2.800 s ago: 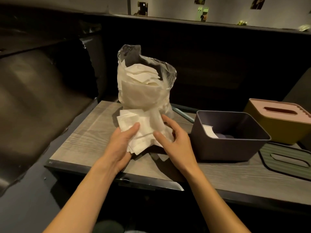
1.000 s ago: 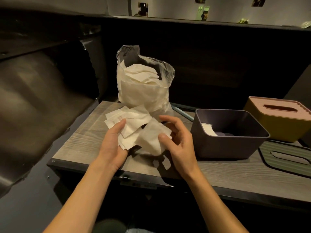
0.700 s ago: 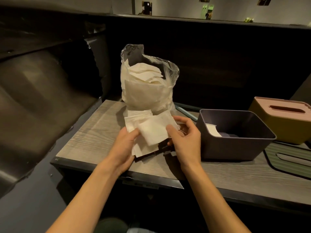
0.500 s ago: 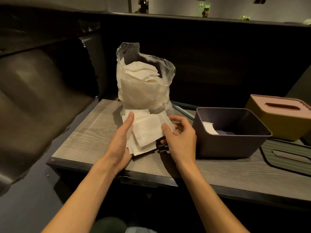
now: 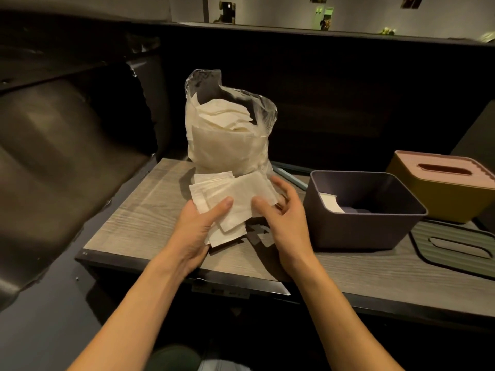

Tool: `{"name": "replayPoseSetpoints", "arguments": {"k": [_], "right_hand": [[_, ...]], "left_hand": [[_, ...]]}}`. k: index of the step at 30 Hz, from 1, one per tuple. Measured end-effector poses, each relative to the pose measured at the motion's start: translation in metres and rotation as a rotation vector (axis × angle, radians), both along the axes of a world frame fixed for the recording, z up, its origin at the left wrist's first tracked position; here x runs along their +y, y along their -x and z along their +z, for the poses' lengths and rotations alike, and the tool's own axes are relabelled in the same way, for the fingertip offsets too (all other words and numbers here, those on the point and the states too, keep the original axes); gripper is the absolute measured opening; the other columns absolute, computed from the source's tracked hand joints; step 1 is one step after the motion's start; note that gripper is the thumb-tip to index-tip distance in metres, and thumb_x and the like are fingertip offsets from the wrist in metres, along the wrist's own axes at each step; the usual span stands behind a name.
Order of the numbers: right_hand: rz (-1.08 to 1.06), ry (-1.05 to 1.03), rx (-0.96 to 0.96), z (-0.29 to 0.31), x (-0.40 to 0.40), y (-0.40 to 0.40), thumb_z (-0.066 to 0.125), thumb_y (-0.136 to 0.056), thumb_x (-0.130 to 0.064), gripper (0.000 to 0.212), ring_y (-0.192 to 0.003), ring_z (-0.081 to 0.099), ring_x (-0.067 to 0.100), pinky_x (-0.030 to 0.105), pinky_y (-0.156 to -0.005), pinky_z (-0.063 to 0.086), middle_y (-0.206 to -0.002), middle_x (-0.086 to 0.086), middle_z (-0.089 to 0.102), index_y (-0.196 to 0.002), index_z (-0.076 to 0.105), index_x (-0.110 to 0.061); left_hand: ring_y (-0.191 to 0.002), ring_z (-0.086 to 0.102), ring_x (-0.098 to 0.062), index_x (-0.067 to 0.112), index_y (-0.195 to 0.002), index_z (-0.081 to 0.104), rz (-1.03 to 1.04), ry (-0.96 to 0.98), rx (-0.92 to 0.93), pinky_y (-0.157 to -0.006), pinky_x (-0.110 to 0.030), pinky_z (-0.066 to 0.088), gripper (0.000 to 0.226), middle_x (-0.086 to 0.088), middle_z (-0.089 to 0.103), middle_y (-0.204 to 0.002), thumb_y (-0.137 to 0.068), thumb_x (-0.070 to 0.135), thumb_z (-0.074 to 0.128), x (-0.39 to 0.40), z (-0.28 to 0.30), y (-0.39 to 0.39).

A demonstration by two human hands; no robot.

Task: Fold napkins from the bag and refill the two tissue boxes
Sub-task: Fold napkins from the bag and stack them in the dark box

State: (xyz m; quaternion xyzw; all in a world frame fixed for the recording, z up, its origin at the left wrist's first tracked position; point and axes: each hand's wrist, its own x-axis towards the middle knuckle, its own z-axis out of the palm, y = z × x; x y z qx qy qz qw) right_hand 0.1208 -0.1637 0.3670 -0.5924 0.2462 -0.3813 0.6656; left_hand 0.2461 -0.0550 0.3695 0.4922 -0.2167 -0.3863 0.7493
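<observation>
A: Head view: left hand and right hand are pinching a loose napkin stack above the table, before the bag.

B: Risk: sheets are fanning; a slack pinch is likely dropping them short of the box.

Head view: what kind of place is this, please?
Probably a restaurant or café booth, though that is a guess. A dark padded bench seat flanks a wood-grain table, a dark partition rises behind it, and a bulk bag of napkins stands by tissue boxes.
</observation>
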Motion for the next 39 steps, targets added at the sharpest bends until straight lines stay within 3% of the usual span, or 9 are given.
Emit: {"name": "replayPoseSetpoints", "arguments": {"k": [7,13,19,23,26,29,32,35,39], "right_hand": [[-0.003,-0.043,-0.342,0.007,0.000,0.005,0.073,-0.093,-0.005,0.064,-0.119,0.069,0.027,0.039,-0.097,0.059,-0.125,0.008,0.072,-0.147,0.048,-0.027],[0.020,0.243,-0.062,0.003,0.015,-0.012,0.075,-0.093,-0.005,0.066,-0.100,0.073,0.014,0.029,-0.085,0.060,-0.112,0.001,0.072,-0.150,0.048,-0.026],[-0.105,0.530,0.122,-0.005,0.013,-0.016,0.074,-0.095,-0.026,0.066,-0.117,0.061,0.002,0.018,-0.092,0.052,-0.132,-0.011,0.062,-0.153,0.042,-0.032],[0.062,0.297,0.271,-0.007,0.006,-0.010,0.077,-0.091,-0.042,0.066,-0.112,0.063,0.000,0.030,-0.095,0.057,-0.124,-0.014,0.065,-0.148,0.045,-0.036],[0.188,0.246,0.273,-0.009,0.003,-0.007,0.079,-0.091,-0.025,0.038,-0.103,0.071,0.007,0.030,-0.082,0.059,-0.113,-0.008,0.075,-0.127,0.066,-0.026],[0.077,0.106,0.041,-0.006,-0.002,-0.001,0.076,-0.092,-0.010,0.027,-0.102,0.074,0.016,0.029,-0.082,0.059,-0.108,0.002,0.078,-0.118,0.072,-0.015],[-0.070,0.301,0.101,-0.009,-0.005,0.002,0.073,-0.091,-0.012,0.019,-0.093,0.071,0.016,0.033,-0.079,0.060,-0.097,-0.001,0.074,-0.107,0.071,-0.023],[-0.099,0.374,0.224,-0.014,-0.004,0.002,0.067,-0.088,-0.021,0.022,-0.101,0.067,0.014,0.037,-0.084,0.060,-0.109,-0.004,0.069,-0.107,0.067,-0.033],[-0.008,0.345,0.346,-0.010,-0.003,0.003,0.062,-0.092,-0.014,0.046,-0.111,0.062,0.006,0.024,-0.091,0.055,-0.126,-0.007,0.062,-0.130,0.051,-0.038]], "left_hand": [[-0.112,0.072,-0.027,0.013,-0.124,0.067,0.049,-0.030,0.004,-0.094,-0.043,0.059,0.031,-0.011,0.076,-0.119,-0.108,0.031,0.046,-0.003,0.003,0.001],[-0.125,0.066,-0.030,0.012,-0.142,0.057,-0.115,-0.009,0.075,-0.105,-0.048,0.053,0.071,-0.015,0.069,-0.133,-0.105,0.062,0.023,-0.002,0.007,0.004],[-0.124,0.066,-0.030,0.008,-0.140,0.058,-0.094,-0.032,-0.043,-0.101,-0.045,0.056,0.041,-0.017,0.068,-0.133,-0.108,0.031,0.046,-0.006,0.002,0.003],[-0.127,0.064,-0.030,0.009,-0.142,0.057,-0.085,0.039,0.044,-0.108,-0.050,0.050,0.046,-0.017,0.068,-0.134,-0.109,0.036,0.040,-0.001,0.004,0.002],[-0.120,0.068,-0.030,0.008,-0.134,0.060,-0.020,0.058,0.083,-0.102,-0.047,0.055,0.041,-0.016,0.072,-0.125,-0.102,0.032,0.052,0.001,0.004,0.002],[-0.109,0.073,-0.028,0.011,-0.124,0.067,0.019,0.043,-0.027,-0.090,-0.041,0.061,0.031,-0.014,0.075,-0.118,-0.093,0.014,0.066,0.000,0.002,0.003],[-0.106,0.072,-0.030,0.021,-0.123,0.067,0.161,-0.062,-0.282,-0.086,-0.039,0.062,0.046,-0.015,0.074,-0.113,-0.082,0.007,0.081,-0.004,-0.006,0.002],[-0.116,0.065,-0.019,0.034,-0.142,0.049,0.256,-0.259,-0.541,-0.099,-0.040,0.057,0.073,-0.004,0.066,-0.127,-0.076,0.025,0.078,-0.005,-0.013,0.004],[-0.125,0.056,-0.014,0.032,-0.161,0.015,0.205,-0.365,-0.672,-0.104,-0.030,0.047,0.093,0.001,0.053,-0.142,-0.089,0.007,0.070,-0.009,-0.015,0.006]]}}
